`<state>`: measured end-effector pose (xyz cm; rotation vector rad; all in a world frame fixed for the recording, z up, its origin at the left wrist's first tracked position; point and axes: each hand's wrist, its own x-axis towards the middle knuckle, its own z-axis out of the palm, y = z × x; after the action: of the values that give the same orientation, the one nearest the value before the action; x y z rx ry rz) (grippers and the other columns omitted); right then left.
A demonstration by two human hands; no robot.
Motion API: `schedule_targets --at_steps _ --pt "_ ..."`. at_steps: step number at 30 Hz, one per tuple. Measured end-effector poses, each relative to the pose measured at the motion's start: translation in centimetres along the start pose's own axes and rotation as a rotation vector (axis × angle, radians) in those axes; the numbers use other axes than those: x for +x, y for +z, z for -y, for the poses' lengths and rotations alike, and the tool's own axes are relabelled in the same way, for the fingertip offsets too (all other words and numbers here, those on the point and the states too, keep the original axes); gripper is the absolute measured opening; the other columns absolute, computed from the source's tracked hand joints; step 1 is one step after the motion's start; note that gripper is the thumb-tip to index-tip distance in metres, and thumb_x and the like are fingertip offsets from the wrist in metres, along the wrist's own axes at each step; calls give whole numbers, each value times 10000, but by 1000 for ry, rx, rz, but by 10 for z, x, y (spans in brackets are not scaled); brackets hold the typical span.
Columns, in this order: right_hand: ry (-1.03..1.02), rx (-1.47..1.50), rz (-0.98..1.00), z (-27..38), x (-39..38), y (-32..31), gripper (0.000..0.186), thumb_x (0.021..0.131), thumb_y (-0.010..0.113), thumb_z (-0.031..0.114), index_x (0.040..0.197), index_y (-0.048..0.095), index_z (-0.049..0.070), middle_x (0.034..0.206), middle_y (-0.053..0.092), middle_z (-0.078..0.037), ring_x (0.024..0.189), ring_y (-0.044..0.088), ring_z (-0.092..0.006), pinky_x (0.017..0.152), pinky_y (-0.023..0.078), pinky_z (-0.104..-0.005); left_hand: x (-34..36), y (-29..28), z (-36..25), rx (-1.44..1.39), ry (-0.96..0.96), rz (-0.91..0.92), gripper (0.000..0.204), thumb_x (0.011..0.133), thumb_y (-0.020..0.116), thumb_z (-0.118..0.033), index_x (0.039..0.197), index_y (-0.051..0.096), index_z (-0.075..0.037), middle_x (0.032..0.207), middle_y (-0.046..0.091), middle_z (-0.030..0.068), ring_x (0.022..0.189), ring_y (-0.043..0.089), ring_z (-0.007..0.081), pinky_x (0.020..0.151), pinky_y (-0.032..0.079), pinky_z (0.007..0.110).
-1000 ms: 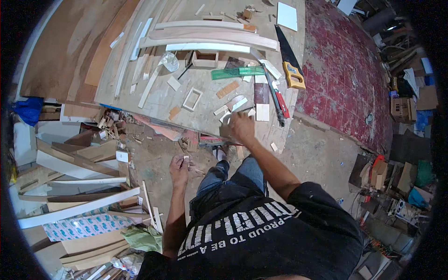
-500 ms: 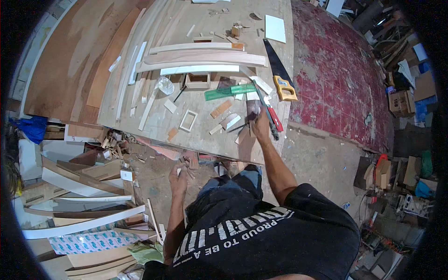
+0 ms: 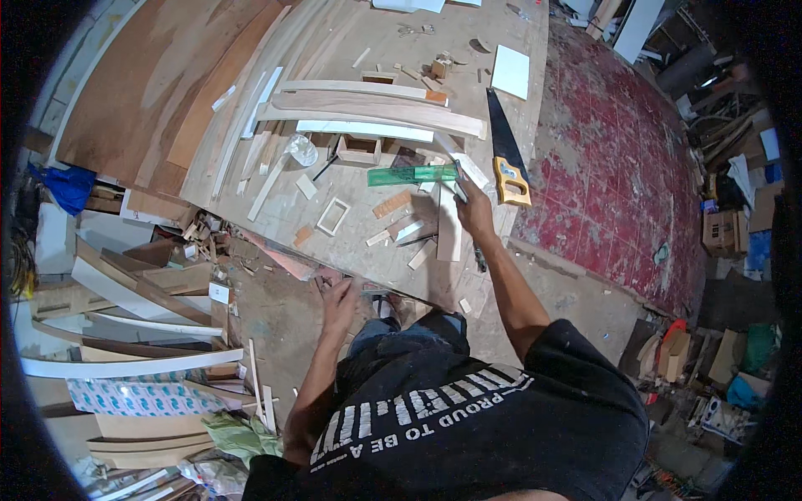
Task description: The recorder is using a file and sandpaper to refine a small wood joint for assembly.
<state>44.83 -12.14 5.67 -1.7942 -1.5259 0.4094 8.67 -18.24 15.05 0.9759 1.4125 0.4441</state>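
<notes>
My right hand (image 3: 474,210) is over the bench, its fingers curled beside the right end of a green translucent ruler (image 3: 411,175). Something slim and pale shows at its fingertips, too small to name. Under and left of this hand lies a pale wooden strip (image 3: 449,230). A dark tool end (image 3: 480,260) shows beside my right wrist. Low by the bench's front edge, my left hand (image 3: 338,306) has its fingers drawn together; what they hold, if anything, is hidden. Left of the strip lie a small wooden frame (image 3: 324,216) and an orange-brown piece (image 3: 392,204).
A handsaw (image 3: 511,179) with a yellow handle lies to the right. Long boards (image 3: 376,108) cross the bench behind a small wooden box (image 3: 360,151) and a clear plastic cup (image 3: 302,151). Curved offcuts (image 3: 134,366) are stacked at left; a worn red surface (image 3: 610,175) is at right.
My right hand has moved farther over the bench, toward the green ruler. My left hand has risen toward the bench edge; the white bit it held no longer shows. The view has shifted slightly.
</notes>
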Motion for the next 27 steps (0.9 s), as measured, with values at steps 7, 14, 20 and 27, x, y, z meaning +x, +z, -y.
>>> schedule_targets --at_steps 7,14,20,27 --pt "-353 -194 -76 139 -86 -69 449 752 625 -31 1191 638 61 943 616 -117 872 624 -314 731 506 -402 31 129 -85 -855 -191 493 476 983 498 -536 1162 616 -111 921 591 -3 784 538 123 706 493 377" --pt "-67 80 -115 143 -118 -123 515 814 658 32 1315 537 24 1050 619 -129 911 618 -234 787 510 -358 33 164 -87 -606 -54 509 312 1013 536 -347 1039 646 -56 862 673 34 760 653 132 696 537 301" --pt "380 903 -293 161 -114 -157 529 980 449 291 1428 387 18 1266 519 -147 1134 529 -226 988 426 -361 39 181 -81 -14 488 403 423 1043 472 -375 1082 619 19 797 670 27 734 633 103 694 517 260" --pt "54 134 -309 182 -95 -115 526 991 484 255 1408 378 -48 1264 500 -261 1205 473 -368 1059 342 -442 -9 181 -95 -371 484 428 421 1058 416 -380 1023 617 -12 906 632 50 768 573 108 663 467 272"
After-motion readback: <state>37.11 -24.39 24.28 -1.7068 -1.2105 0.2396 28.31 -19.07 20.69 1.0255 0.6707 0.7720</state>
